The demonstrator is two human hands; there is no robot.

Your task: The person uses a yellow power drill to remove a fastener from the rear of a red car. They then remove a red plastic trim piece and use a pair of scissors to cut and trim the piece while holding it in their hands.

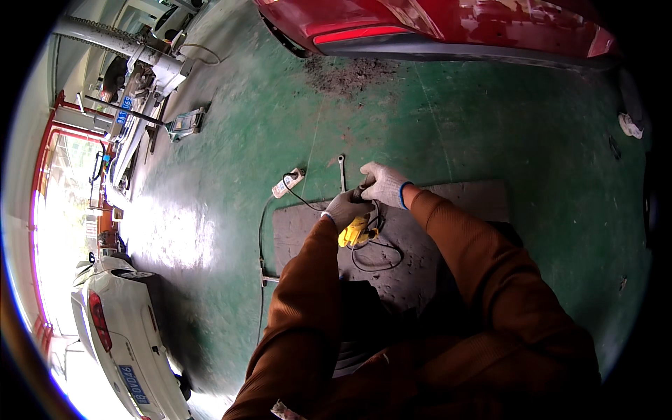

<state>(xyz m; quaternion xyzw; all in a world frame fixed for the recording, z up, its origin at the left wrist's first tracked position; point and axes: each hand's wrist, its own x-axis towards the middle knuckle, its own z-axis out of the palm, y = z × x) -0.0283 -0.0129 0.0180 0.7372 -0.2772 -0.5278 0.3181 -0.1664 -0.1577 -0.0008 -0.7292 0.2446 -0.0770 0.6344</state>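
Both my hands wear pale work gloves and meet above the dark grey mat (455, 203). My left hand (346, 209) is closed, its fingers curled around something dark. Just ahead and to the right, my right hand (385, 185) pinches at the same small dark part, which the gloves mostly hide. Directly below my left hand is a yellow tool-like body (355, 232); its exact kind does not show. A black cable (378, 269) loops beside it on the mat. Past the mat's far edge lies a combination wrench (342, 172), near a white power strip (288, 183) with a plug in it.
A red car body (448, 42) spans the far side, with dirt crumbs (350, 75) on the green floor (231, 154) before it. A T-shaped metal tool (269, 279) lies at the mat's left edge. A floor jack (185, 124) stands far left; a white car (115, 329) is near left.
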